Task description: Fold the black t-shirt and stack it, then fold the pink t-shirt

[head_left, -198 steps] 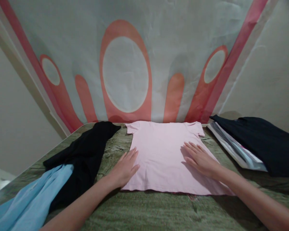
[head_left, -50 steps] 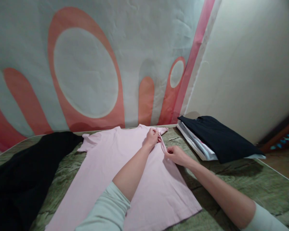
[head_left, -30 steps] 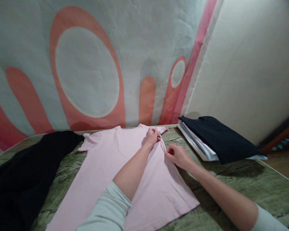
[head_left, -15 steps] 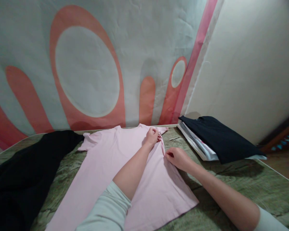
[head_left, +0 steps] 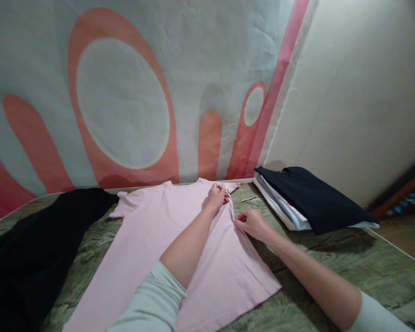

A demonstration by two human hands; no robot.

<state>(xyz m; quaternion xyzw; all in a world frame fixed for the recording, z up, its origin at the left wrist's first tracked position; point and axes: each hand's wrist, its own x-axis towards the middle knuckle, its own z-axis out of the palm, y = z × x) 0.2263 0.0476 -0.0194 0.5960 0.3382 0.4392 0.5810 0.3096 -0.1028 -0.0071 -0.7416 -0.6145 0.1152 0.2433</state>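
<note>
A pale pink T-shirt (head_left: 152,235) lies spread on the table, its neckline toward the wall and its hem toward me. My left hand (head_left: 217,195) is closed on the cloth near the right-hand sleeve, where the fabric bunches into a raised fold. Lower on the same side edge, my right hand (head_left: 251,223) pinches the shirt between thumb and fingertips. The fold runs between the two hands. The left-hand sleeve lies flat.
On the right sits a stack of folded clothes (head_left: 286,211) with a black garment (head_left: 318,198) on top. A black cloth (head_left: 38,249) covers the table's left side. Behind the wood-patterned table (head_left: 373,272) rises a wall with an orange printed sheet (head_left: 124,173).
Both hands keep their hold on the pink shirt. My right hand has shifted very slightly; the whole view has drifted a little.
</note>
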